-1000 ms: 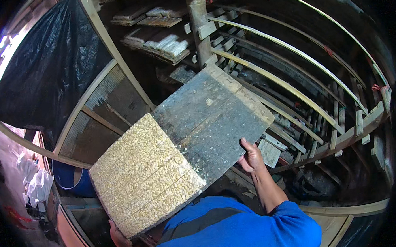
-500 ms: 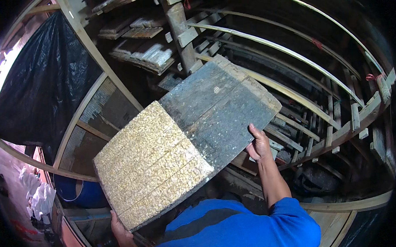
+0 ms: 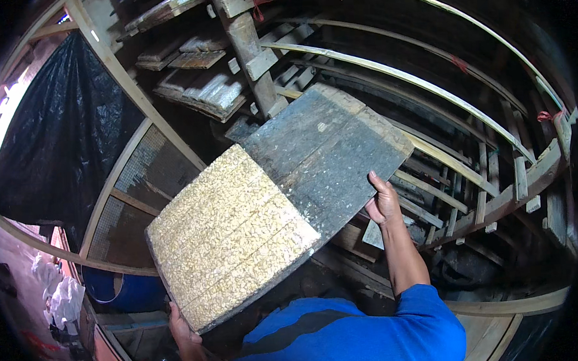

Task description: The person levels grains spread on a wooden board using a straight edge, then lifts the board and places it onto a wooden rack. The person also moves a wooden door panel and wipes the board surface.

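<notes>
A wide, dark wooden board [image 3: 330,156] is held up in front of me, tilted, between both hands. Its near left half bears a pale yellow, grainy slab [image 3: 230,235] that looks like tempeh, with long parallel lines dividing it into strips. My left hand [image 3: 182,327] grips the board's lower left corner, its fingers partly hidden beneath. Closed on the right edge is my right hand [image 3: 383,201], thumb on top and the other fingers underneath. The board's far right half carries only pale crumbs and stains.
A wooden rack [image 3: 400,66] with long slats spans the right and back, beside an upright post [image 3: 247,43]. Loaded boards [image 3: 201,91] lie on shelves at the far left. Black plastic sheeting [image 3: 67,132] covers a frame at left, above a blue drum [image 3: 129,291].
The board, with the slab on it, has shifted slightly right in the view along with both hands. The post and shelves now appear a little farther left. Both grips stay the same.
</notes>
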A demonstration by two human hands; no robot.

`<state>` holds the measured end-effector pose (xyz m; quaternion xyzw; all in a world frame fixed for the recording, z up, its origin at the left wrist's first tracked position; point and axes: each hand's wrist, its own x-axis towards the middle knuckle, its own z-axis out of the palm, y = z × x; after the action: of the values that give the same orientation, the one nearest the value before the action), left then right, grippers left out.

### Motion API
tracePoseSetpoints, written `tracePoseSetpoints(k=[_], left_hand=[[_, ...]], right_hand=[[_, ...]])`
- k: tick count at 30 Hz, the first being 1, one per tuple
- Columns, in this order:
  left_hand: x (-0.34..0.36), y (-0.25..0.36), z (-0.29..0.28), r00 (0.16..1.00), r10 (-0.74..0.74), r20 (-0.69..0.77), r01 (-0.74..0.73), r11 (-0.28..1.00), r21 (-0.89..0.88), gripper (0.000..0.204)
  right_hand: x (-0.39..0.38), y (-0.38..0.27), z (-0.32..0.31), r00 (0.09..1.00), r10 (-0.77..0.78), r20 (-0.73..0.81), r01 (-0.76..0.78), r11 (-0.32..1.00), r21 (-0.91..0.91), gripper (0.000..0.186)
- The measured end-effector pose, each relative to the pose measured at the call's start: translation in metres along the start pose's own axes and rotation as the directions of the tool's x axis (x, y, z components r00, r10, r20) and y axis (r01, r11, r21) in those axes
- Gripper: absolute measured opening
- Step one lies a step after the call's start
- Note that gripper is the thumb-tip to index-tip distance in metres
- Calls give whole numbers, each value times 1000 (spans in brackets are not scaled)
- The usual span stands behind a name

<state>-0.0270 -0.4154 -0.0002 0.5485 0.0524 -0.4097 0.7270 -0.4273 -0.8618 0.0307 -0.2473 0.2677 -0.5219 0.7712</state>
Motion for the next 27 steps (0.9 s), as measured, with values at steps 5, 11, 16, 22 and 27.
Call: tracePoseSetpoints(k=[5, 11, 16, 22, 27], left_hand=[[0, -1, 18, 1000, -15, 1, 15, 1000, 0, 61], [-9, -8, 47, 999, -33, 13, 34, 996, -82, 61], [-11, -13, 57, 999, -45, 20, 45, 998, -49, 62], [-19, -18, 79, 997, -48, -53, 48, 999, -6, 63], [-32, -14, 110, 994, -56, -93, 59, 998, 35, 62]], right_hand=[[16, -9, -3, 999, -29, 31, 29, 1000, 0, 34], [40, -19, -11, 1000, 0, 30, 2, 999, -52, 39], [52, -27, -13, 999, 6, 47, -4, 999, -54, 42], [76, -41, -14, 999, 37, 40, -33, 995, -89, 37], [95, -48, -21, 996, 58, 60, -53, 996, -78, 35]])
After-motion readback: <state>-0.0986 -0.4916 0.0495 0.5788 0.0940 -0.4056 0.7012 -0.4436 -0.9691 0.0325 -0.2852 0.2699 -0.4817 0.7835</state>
